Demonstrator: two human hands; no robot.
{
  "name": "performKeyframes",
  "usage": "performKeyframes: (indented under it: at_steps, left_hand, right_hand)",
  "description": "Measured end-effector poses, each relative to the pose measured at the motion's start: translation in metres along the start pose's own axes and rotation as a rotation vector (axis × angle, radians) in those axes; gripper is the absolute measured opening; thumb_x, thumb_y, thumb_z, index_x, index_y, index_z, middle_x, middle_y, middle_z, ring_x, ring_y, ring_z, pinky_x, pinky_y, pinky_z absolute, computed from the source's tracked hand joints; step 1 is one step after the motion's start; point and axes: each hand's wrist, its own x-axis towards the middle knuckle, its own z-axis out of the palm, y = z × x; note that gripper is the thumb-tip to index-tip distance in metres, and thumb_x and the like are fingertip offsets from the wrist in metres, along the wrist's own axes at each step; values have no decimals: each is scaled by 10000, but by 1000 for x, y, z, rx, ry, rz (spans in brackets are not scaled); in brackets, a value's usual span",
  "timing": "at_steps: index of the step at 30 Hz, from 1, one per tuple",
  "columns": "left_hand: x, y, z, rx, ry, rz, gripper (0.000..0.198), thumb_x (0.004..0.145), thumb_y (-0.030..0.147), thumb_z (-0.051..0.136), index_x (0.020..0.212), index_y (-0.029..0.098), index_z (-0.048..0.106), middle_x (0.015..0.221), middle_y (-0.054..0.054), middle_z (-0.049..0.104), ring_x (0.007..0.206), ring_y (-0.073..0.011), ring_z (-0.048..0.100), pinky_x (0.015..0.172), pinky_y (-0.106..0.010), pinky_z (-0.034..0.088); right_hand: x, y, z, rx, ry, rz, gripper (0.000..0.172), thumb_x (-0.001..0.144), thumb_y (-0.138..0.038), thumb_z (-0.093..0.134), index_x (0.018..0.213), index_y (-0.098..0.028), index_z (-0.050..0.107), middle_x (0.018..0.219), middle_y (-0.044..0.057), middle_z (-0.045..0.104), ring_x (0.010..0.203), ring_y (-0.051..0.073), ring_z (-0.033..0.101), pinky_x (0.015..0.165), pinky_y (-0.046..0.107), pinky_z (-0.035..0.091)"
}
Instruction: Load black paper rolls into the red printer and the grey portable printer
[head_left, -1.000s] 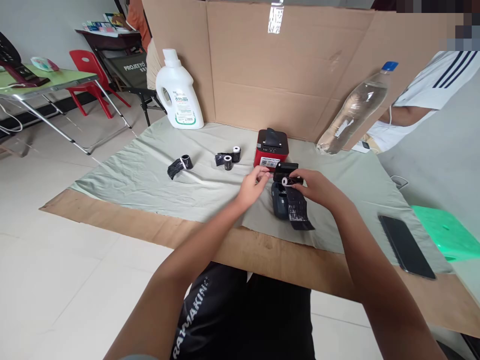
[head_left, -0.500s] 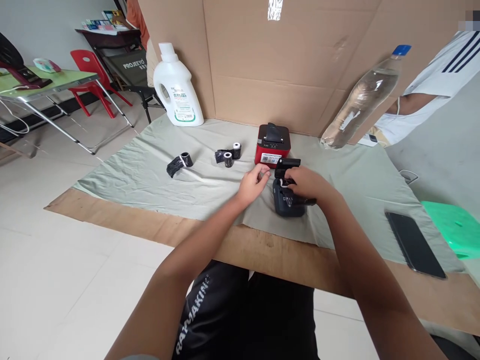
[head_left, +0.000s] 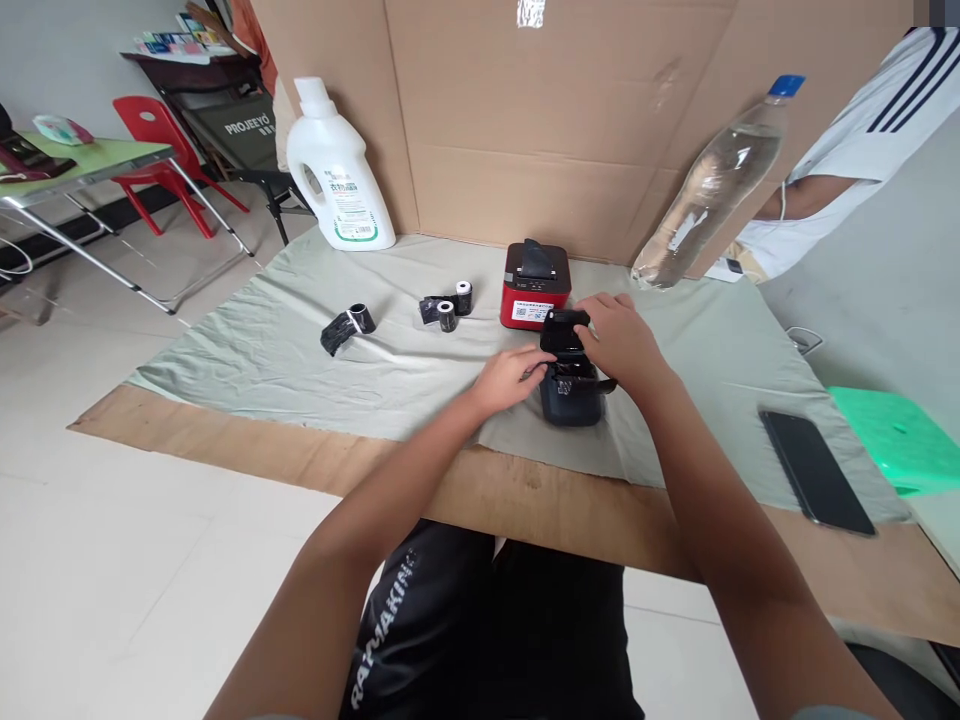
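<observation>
A small dark portable printer (head_left: 571, 405) stands on the cloth in front of me, its lid (head_left: 562, 335) raised at the back. A strip of black film (head_left: 592, 385) sticks out over its right front. My right hand (head_left: 619, 340) grips the lid's upper right edge between thumb and fingers. At the printer's left side, my left hand (head_left: 514, 380) holds the rim near the hinge with bent fingertips. Just behind stands a red and black printer (head_left: 534, 290) with a dark strip coming out of its top. What lies inside the dark printer is mostly hidden.
Black-wrapped paper rolls (head_left: 448, 316) and a loose black roll (head_left: 361, 319) lie left. A white detergent bottle (head_left: 341, 180) and a leaning water bottle (head_left: 712, 200) stand by the cardboard wall (head_left: 525, 120). A phone (head_left: 816, 470) lies right; another person's arm (head_left: 817, 195) shows behind.
My right hand has moved from inside the dark printer up to its lid. My left hand has come right and down to the printer's side. The view has shifted slightly.
</observation>
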Motion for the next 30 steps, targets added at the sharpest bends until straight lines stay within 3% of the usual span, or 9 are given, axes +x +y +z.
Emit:
performKeyframes:
  at_steps: [2, 5, 10, 12, 16, 20, 24, 30]
  left_hand:
    - [0, 1, 0, 5, -4, -16, 303, 1010, 261, 489, 1201, 222, 722, 871, -17, 634, 748, -153, 598, 729, -282, 455]
    - [0, 2, -1, -17, 47, -53, 258, 997, 269, 506, 1175, 220, 686, 817, 3, 602, 735, -154, 576, 716, -280, 439]
    - [0, -2, 0, -95, 82, -131, 60, 952, 260, 538, 958, 223, 585, 747, 35, 546, 658, -133, 509, 646, -267, 390]
    - [1, -4, 3, -149, 94, -154, 77, 964, 300, 545, 945, 226, 553, 747, 40, 557, 652, -128, 515, 639, -265, 387]
    - [4, -8, 9, -260, 106, -215, 146, 971, 352, 569, 919, 226, 515, 748, 46, 561, 648, -120, 515, 643, -262, 388]
    - [7, -11, 11, -337, 114, -241, 165, 965, 331, 585, 888, 221, 491, 752, 49, 535, 635, -110, 476, 649, -260, 387]
    - [8, -13, 13, -374, 119, -246, 188, 961, 347, 611, 894, 220, 490, 757, 50, 522, 652, -109, 473, 658, -256, 386]
    - [8, -14, 14, -355, 104, -261, 175, 965, 330, 609, 899, 216, 493, 764, 54, 530, 639, -104, 468, 651, -255, 377]
  right_hand:
    - [4, 6, 3, 34, 8, -20, 312, 920, -214, 492, 1183, -160, 650, 1243, 189, 673, 1134, 386, 546, 937, 509, 455]
    - [5, 14, 2, 133, -64, -45, 237, 854, -223, 558, 1067, -173, 647, 1150, 155, 657, 1038, 331, 577, 904, 455, 466]
    - [-4, 16, -16, 265, -506, -79, 71, 801, -245, 640, 860, -226, 605, 909, 33, 625, 808, 210, 576, 703, 315, 432]
    - [-7, 14, -19, 253, -601, -65, 8, 822, -221, 610, 825, -228, 609, 870, 23, 610, 794, 196, 567, 681, 296, 416]
    - [-7, 15, -17, 254, -583, 30, 67, 853, -275, 626, 874, -213, 616, 914, 41, 626, 799, 193, 571, 691, 295, 435]
    - [-5, 21, -11, 277, -568, 223, 309, 824, -257, 694, 1108, -184, 598, 1086, 94, 659, 848, 200, 604, 760, 312, 475]
    - [-5, 21, -7, 339, -608, 287, 390, 869, -252, 669, 1233, -153, 571, 1116, 127, 678, 897, 216, 607, 796, 326, 474]
    - [-33, 16, 4, 445, -471, 402, 468, 887, -259, 604, 1339, -169, 519, 1231, 159, 664, 896, 221, 641, 708, 313, 512]
